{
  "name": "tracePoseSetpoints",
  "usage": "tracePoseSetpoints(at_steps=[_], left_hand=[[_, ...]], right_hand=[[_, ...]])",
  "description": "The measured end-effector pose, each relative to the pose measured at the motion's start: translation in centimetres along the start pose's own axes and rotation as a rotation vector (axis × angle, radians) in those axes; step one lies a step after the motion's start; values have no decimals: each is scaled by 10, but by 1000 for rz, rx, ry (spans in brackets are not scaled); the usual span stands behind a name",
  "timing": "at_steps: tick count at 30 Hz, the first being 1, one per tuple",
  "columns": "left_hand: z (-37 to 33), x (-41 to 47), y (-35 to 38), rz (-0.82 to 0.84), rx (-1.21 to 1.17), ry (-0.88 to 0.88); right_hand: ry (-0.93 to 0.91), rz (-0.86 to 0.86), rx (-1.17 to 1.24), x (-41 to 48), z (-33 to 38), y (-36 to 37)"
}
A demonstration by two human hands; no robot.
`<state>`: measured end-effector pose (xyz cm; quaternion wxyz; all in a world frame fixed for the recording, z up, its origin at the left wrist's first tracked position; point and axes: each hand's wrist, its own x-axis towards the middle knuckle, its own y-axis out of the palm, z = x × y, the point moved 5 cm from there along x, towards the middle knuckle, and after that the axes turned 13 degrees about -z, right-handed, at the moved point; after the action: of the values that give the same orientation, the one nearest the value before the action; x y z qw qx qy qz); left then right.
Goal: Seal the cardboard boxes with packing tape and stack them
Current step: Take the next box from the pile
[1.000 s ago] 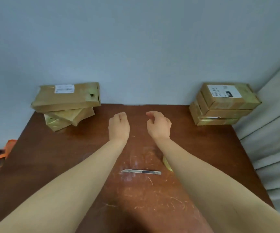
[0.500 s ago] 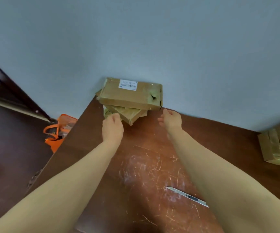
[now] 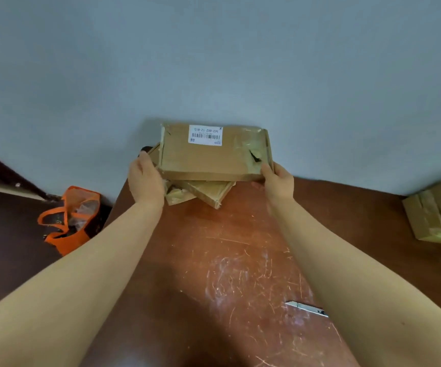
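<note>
Both arms reach straight out across a scratched brown table toward a pile of flat cardboard boxes at the 12 o'clock edge, hard against a pale wall.

The left hand clasps the left short end of the top box. The back of the hand faces the camera and the fingers curve in around the box's edge. The right hand grasps the near right corner of the same box, thumb laid on the upper face and the remaining fingers hidden beneath. Both forearms are bare and nearly parallel, and both wrists are straight.

The top box lies flat between the two hands with a white barcode label on its far side. It sits on the lower boxes, which are skewed and poke out at 6 o'clock from under it. Whether it rests its weight on them or is lifted just clear cannot be told.

A second stack of boxes stands at the table's 3 o'clock edge, well apart from the first. A utility knife lies on the tabletop at 5 o'clock, partly covered by the right forearm. An orange bag sits on the floor at 9 o'clock, just beside the table.
</note>
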<state>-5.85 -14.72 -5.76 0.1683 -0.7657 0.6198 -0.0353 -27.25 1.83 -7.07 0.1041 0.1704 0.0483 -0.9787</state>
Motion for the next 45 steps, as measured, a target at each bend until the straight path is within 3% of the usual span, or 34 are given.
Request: tracePoseSetpoints(at_steps=[4, 9, 19, 21, 25, 30, 36, 40, 45], left_hand=[[-11, 6, 3, 57, -89, -38], [-18, -10, -4, 165, -36, 55], [13, -125, -28, 743, 467, 128], [24, -143, -31, 789, 499, 127], [50, -163, -36, 716, 395, 65], [86, -191, -31, 648, 405, -15], [104, -207, -33, 710, 361, -190], [99, -183, -33, 528, 144, -324], [101, -162, -42, 490, 93, -363]], right_hand=[[-23, 8, 48, -10, 2, -22], [10, 43, 41, -21, -4, -62], [124, 98, 11, -42, -41, -139], [100, 77, -39, -41, -47, -148], [259, 170, 12, -52, -63, -156], [398, 321, -104, -87, -93, -162], [216, 433, -279, -90, -94, -171], [84, 519, -431, -89, -86, -170], [15, 589, -499, -91, -84, -151]])
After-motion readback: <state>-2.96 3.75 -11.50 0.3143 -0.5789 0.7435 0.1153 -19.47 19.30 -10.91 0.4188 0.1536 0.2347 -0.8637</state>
